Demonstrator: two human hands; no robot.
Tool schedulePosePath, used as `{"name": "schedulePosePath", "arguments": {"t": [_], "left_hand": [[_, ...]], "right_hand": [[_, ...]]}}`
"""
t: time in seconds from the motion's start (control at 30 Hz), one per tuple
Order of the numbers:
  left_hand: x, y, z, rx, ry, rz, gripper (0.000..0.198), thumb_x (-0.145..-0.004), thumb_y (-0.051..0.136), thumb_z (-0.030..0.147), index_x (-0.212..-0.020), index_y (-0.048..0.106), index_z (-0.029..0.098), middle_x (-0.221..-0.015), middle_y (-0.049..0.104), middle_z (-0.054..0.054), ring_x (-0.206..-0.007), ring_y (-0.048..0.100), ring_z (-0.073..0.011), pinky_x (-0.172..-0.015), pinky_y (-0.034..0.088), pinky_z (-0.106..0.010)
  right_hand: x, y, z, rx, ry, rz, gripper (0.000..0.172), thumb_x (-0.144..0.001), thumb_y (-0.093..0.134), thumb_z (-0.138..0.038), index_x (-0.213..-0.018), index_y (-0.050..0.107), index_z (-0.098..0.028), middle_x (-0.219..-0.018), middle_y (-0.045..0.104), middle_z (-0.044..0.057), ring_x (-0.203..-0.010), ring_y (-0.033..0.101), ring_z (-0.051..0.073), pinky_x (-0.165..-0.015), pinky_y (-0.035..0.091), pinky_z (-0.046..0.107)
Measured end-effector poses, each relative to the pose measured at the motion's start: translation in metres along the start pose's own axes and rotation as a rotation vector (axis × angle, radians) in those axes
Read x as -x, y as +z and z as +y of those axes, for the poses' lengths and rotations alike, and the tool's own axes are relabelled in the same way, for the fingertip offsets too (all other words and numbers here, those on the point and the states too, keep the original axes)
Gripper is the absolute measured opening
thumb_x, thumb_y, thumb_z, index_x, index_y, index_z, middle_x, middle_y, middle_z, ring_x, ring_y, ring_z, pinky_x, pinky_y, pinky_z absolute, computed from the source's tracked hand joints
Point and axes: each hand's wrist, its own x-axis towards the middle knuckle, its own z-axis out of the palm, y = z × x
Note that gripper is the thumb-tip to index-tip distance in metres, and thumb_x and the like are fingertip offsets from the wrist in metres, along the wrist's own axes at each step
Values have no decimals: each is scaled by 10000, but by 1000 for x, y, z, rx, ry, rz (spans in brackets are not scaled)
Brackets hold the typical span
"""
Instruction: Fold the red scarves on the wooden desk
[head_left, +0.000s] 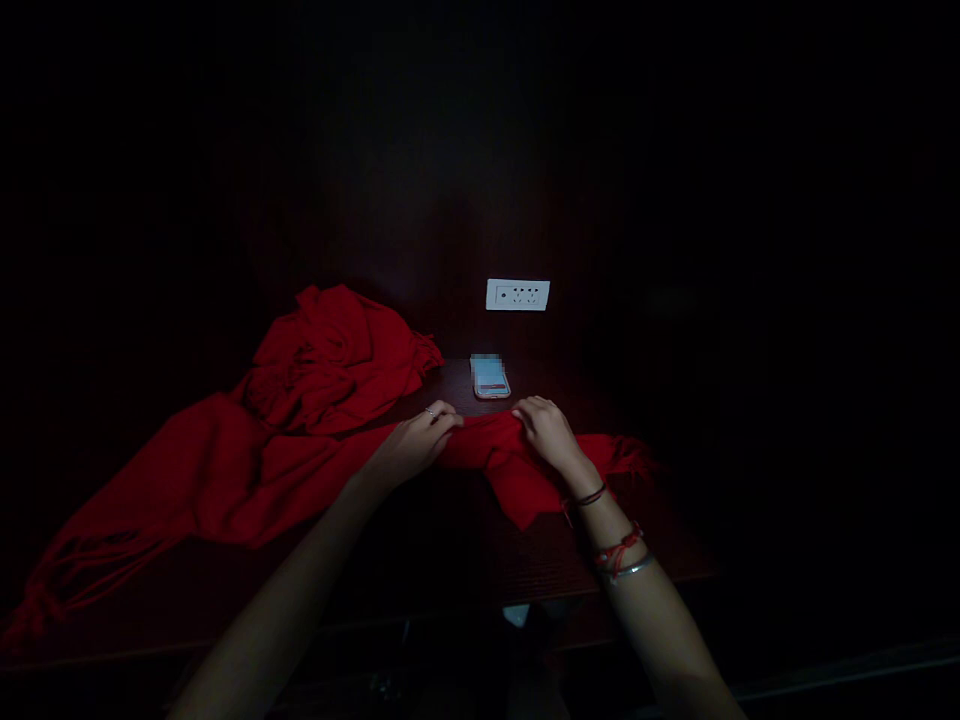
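Trailing at far left: fringe [105, 560] of a red scarf [225, 465], which lies rumpled across a dark table [450, 560]. Behind it, a crumpled red heap [330, 350]; cannot tell if same cloth. Left hand [417, 442], ring [430, 411] on one finger, is at the scarf's far edge, fingers bent and pinching cloth. Phone [490, 377], screen lit and part pixelated, lies flat just beyond the stretch between the hands. White wall socket [517, 294] above. Right hand [550, 432] pinches the same edge, fingers curled; bracelets [619, 547] on that forearm. Another fringed end [630, 455] lies past the right wrist.
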Motion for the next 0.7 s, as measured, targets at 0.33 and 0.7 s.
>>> {"name": "schedulePosePath", "arguments": {"t": [0.33,0.7], "left_hand": [[3,19,-3,-33,63,-88,168,-778,391,243,-876,518,193,-975,473,-38,-863,471,-143,-753,381,-242],[-2,15,0,42,-29,77,205,-831,327,262,-813,514,179,-824,539,-25,-782,499,-125,-741,371,-231]], "right_hand": [[2,6,15,-145,34,-9,203,-827,332,-171,-689,480,-164,-675,523,32,-617,472,123,-600,342,214],[0,1,15,-179,63,66,213,-833,315,-205,-726,495,-169,-715,513,42,-668,477,137,-641,368,233]]}}
